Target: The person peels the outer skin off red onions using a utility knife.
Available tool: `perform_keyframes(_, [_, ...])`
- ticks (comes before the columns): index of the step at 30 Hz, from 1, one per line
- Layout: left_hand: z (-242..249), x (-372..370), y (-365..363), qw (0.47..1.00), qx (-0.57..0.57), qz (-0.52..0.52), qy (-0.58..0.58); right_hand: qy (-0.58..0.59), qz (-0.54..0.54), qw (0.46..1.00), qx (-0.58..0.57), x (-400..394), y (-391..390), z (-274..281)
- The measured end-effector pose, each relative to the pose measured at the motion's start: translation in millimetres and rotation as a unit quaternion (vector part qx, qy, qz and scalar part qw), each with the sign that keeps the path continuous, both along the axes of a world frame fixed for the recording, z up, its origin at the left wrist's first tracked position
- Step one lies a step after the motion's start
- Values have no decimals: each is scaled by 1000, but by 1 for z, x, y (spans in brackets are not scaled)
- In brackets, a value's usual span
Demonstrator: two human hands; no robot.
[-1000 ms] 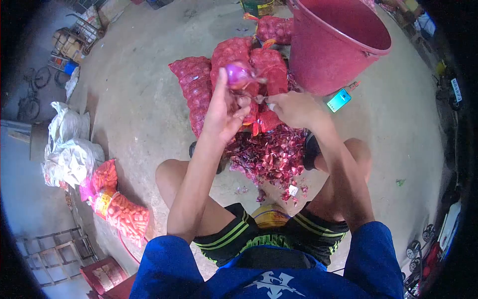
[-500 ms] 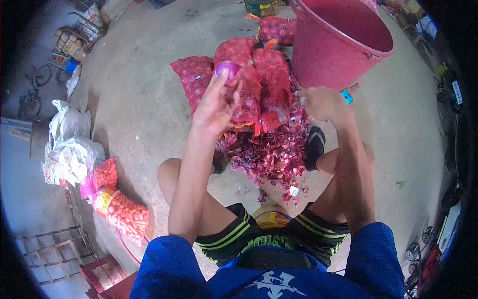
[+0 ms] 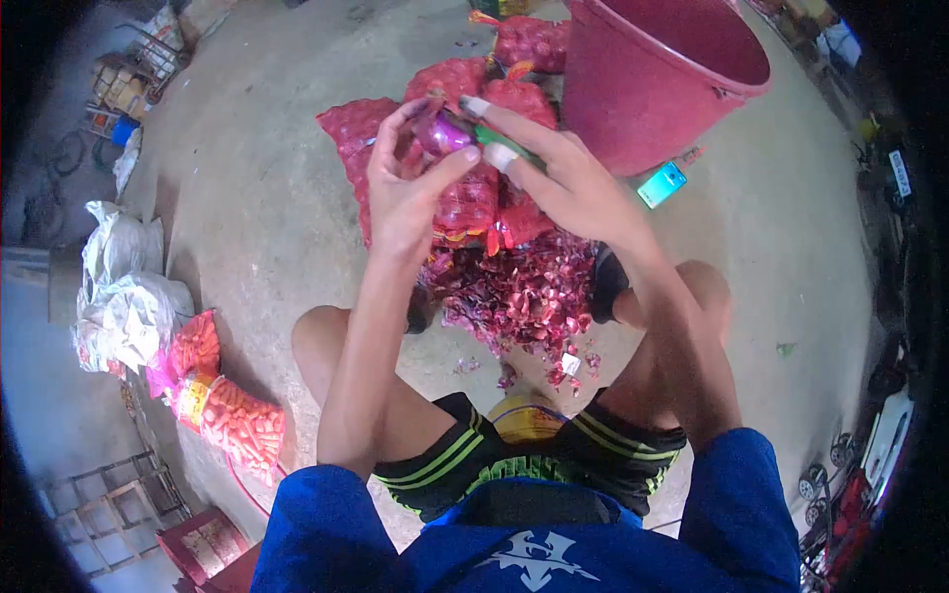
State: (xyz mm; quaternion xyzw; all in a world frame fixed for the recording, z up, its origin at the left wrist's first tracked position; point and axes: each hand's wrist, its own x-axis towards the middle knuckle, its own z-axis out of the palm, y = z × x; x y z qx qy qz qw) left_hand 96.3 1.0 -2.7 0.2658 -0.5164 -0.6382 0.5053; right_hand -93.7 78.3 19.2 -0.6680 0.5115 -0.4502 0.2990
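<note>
My left hand holds a shiny purple onion between thumb and fingers, above the red mesh sacks of onions. Against the onion's right side is my right hand, closed on a green-handled tool; the tool's working end is hard to make out. Pale wrappings cover the tips of the right thumb and a finger. Below both hands, a heap of red onion skins lies on the floor between my feet.
A large red tub stands at the upper right, with a lit phone beside its base. White sacks and a net bag of orange items lie at the left. Wheeled items line the right edge.
My right hand has moved left from beside the tub to the onion, and the green tool now shows. The onion stays in my left hand. The view has shifted slightly.
</note>
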Motion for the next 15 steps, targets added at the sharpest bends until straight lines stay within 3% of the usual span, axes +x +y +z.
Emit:
perform_keyframes(2, [2, 1, 0, 1000, 25, -8, 4, 38, 8, 997, -60, 2, -4, 1])
perform_keyframes(3, [0, 3, -1, 999, 29, -17, -7, 65, -6, 997, 38, -2, 0, 6])
perform_keyframes(4, [0, 2, -1, 999, 31, -19, -6, 65, -8, 997, 40, -3, -1, 3])
perform_keyframes(7, [1, 4, 0, 992, 118, -41, 23, 125, -38, 990, -52, -4, -4, -5])
perform_keyframes(13, [2, 2, -6, 974, 190, -99, 79, 187, -112, 968, -124, -12, -2, -4])
perform_keyframes(15, [0, 1, -6, 978, 171, -95, 75, 204, -66, 977, 18, -18, 2, 13])
